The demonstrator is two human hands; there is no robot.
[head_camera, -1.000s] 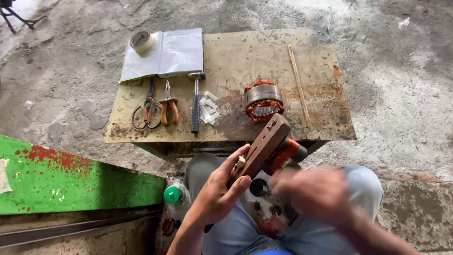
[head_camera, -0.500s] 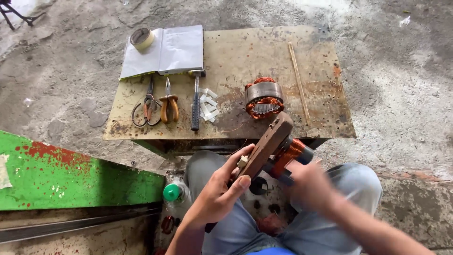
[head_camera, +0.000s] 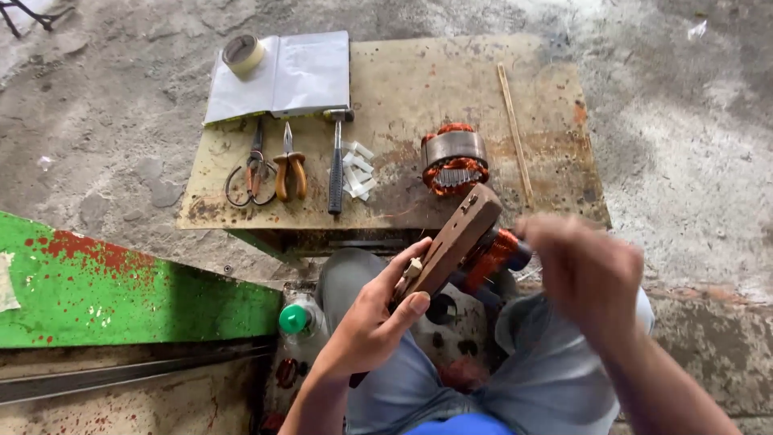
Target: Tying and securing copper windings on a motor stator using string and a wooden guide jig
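Head view: left hand (head_camera: 366, 322) grips a wooden block (head_camera: 452, 242), tilted over the lap, just below the table (head_camera: 403, 80) edge. Copper coil (head_camera: 493, 254) wound beside the block. Right hand (head_camera: 584, 270) blurred, near the coil; grip cannot be told. On the table: stator (head_camera: 455, 157), hammer (head_camera: 336, 165), pliers (head_camera: 290, 165), scissors (head_camera: 251, 169), tape roll (head_camera: 241, 52), stick (head_camera: 514, 133).

Soft, even daylight fills the scene, with no hard shadows and no glare on the low table (head_camera: 555, 121). The table and the tools on it are sharp. Below the table, the right hand (head_camera: 584, 270) smears with motion blur. Edges bend slightly from wide-angle distortion.
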